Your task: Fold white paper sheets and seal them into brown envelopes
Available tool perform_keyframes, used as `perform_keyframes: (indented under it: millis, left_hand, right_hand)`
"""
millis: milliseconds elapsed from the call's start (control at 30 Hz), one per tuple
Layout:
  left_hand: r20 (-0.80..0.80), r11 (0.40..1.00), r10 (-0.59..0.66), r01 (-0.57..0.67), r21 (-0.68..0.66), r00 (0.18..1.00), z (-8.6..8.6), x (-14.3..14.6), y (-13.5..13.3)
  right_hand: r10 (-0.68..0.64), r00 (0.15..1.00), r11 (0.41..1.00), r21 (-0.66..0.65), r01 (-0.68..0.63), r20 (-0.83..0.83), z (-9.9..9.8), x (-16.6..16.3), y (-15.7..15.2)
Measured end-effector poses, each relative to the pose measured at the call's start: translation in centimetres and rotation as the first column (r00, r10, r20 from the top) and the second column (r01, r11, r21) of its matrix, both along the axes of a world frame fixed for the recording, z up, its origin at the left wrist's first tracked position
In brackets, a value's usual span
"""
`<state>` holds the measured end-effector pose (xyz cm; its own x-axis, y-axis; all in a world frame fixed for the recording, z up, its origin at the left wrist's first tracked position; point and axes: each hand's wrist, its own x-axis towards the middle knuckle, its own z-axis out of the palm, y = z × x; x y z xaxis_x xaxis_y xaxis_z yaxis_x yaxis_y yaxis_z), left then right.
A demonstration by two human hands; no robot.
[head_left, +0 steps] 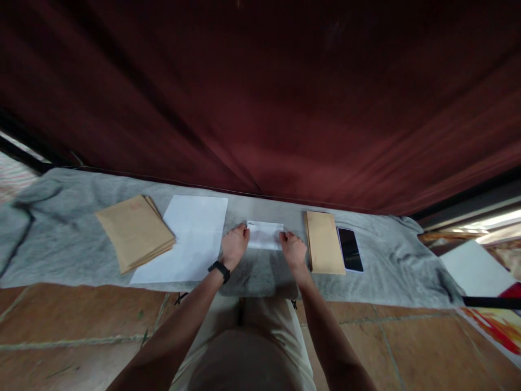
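A folded sheet of white paper [264, 237] is stretched between my two hands, low over the grey cloth. My left hand [235, 245], with a black band at the wrist, pinches its left edge. At the opposite edge my right hand [293, 248] grips with its thumb and curled fingers. Larger white paper sheets [191, 233] lie flat to the left of my left hand. Just right of my right hand is a stack of brown envelopes [326, 242].
Several larger brown envelopes [136, 231] overlap the white sheets at the left. A phone [350, 250] lies right of the envelope stack. Grey cloth [391, 260] covers the narrow table, and a dark red fabric wall [260, 108] rises behind it.
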<state>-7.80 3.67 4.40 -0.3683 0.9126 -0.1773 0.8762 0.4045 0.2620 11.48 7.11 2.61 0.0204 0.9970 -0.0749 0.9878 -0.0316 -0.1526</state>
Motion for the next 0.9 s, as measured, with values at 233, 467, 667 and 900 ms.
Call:
perform_keyframes:
  millis: [233, 467, 667, 900]
  left_hand:
    - [-0.025, 1.0, -0.004, 0.004, 0.012, 1.0, -0.4, -0.3, 1.0]
    - [-0.052, 0.999, -0.019, 0.021, 0.034, 0.998, -0.7, -0.1, 1.2]
    - [-0.057, 0.998, -0.03, 0.033, 0.057, 0.998, -1.1, 0.1, 1.0]
    - [-0.051, 0.996, -0.022, 0.027, 0.09, 0.998, -1.1, -0.1, 1.1]
  right_hand:
    - [0.029, 0.999, 0.998, 0.061, -0.03, 0.021, -0.7, -0.6, 1.1]
    - [0.067, 0.998, 0.99, 0.12, -0.068, 0.019, -0.9, -0.7, 1.1]
    - [0.295, 0.952, 0.903, 0.348, -0.25, -0.082, -2.0, -1.3, -0.7]
    - [0.441, 0.887, 0.866, 0.324, -0.38, -0.138, -4.0, -2.4, -2.3]
